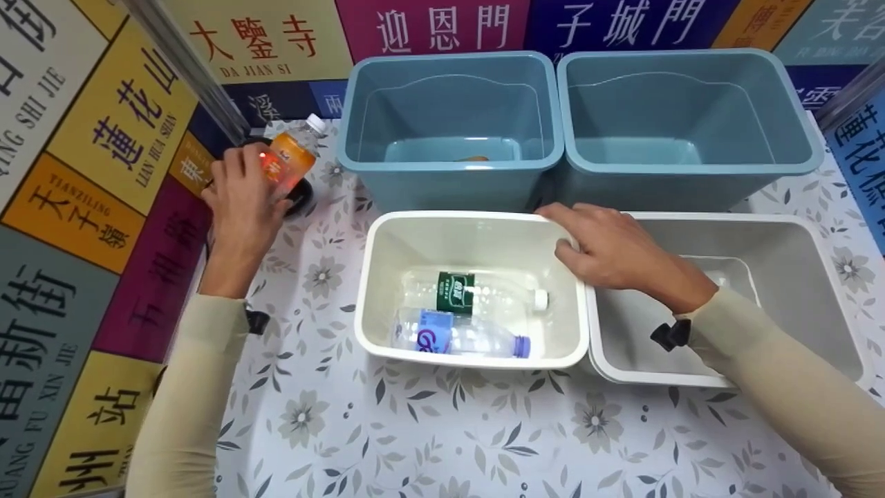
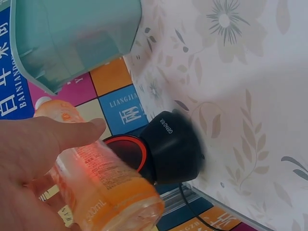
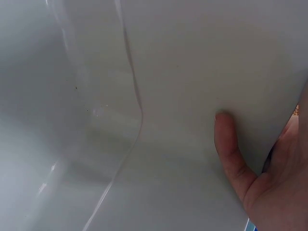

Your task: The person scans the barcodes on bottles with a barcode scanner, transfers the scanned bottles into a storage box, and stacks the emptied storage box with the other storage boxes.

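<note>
My left hand (image 1: 238, 197) grips a clear plastic bottle (image 1: 296, 158) with an orange label and a white cap, tilted up toward the right. Close behind the bottle is a black scanner (image 2: 174, 147) with a red-ringed face, and red light falls on the label. With the fingers over its rim, my right hand (image 1: 612, 247) holds the left white bin (image 1: 370, 290) near its back right corner. The right wrist view shows the thumb (image 3: 227, 139) against a pale bin wall. Inside that bin lie a green-labelled bottle (image 1: 455, 292) and a purple-capped bottle (image 1: 435, 332).
Two blue-grey bins (image 1: 449, 166) (image 1: 691, 168) stand side by side at the back; something orange-brown lies in the left one. A second white bin (image 1: 795, 290) sits right of the first, under my right forearm. Printed panels (image 1: 90, 228) wall in the left and back of the flower-patterned table (image 1: 442, 429).
</note>
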Available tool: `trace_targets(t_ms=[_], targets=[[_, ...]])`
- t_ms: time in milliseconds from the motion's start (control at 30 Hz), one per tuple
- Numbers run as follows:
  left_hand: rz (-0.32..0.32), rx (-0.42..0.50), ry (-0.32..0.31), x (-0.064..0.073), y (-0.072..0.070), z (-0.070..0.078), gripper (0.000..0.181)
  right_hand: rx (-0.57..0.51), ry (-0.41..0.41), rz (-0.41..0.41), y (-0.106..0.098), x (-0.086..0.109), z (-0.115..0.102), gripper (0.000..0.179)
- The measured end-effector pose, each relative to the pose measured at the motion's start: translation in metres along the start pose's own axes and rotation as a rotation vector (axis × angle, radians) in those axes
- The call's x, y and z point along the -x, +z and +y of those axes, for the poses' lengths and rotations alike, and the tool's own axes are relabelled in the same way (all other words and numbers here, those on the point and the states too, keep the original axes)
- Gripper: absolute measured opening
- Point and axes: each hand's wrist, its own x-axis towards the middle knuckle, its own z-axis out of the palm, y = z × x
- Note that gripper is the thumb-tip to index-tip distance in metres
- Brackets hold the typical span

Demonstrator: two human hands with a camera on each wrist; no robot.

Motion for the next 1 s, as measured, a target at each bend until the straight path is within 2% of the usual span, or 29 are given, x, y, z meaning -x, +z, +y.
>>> trace_targets(t_ms=[300,600,867,1000], targets=[[0.088,0.035,0.033,0.001,0.002,0.001,0.070,-0.002,0.009,-0.012,0.000,0.000,0.000,0.048],[0.189,-0.006,0.079,0.000,0.006,0.002,0.058,-0.010,-0.020,0.010,0.000,-0.001,0.001,0.049],[0.222,-0.031,0.092,0.001,0.009,0.001,0.059,-0.010,-0.015,0.005,0.000,-0.001,0.001,0.048],[0.272,-0.047,0.137,0.001,0.013,-0.001,0.059,-0.007,-0.004,-0.002,0.000,0.000,0.000,0.048]])
